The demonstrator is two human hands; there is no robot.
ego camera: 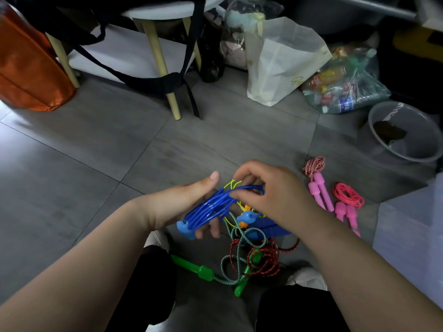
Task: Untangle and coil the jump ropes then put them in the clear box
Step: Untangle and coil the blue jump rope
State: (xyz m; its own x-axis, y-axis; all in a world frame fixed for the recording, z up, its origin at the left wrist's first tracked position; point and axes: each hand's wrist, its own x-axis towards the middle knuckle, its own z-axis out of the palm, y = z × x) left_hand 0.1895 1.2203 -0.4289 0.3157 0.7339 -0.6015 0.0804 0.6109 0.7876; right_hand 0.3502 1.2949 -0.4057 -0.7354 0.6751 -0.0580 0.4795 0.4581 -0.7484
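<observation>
Head view: left hand (pixel 189 202) grips the lower-left end of the blue plastic jump-rope coil (pixel 215 206), fingers curled under it beside a light-blue handle (pixel 184 230). The coil's long axis runs lower-left to upper-right. Right hand (pixel 268 188) pinches the upper-right loop end, hands close together. Tangled green, red and yellow ropes (pixel 254 255) lie on the floor just below. Coiled pink-handled ropes (pixel 320 188) lie further right. The pale translucent shape (pixel 412 231) at the right edge may be the clear box, nearer the right hand; cannot tell.

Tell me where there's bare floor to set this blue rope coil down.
Bare floor lies left of the left hand, toward the orange bag, and ahead of both hands up to the stool leg and white bag. Crowded: tangled ropes underneath, pink ropes right.
</observation>
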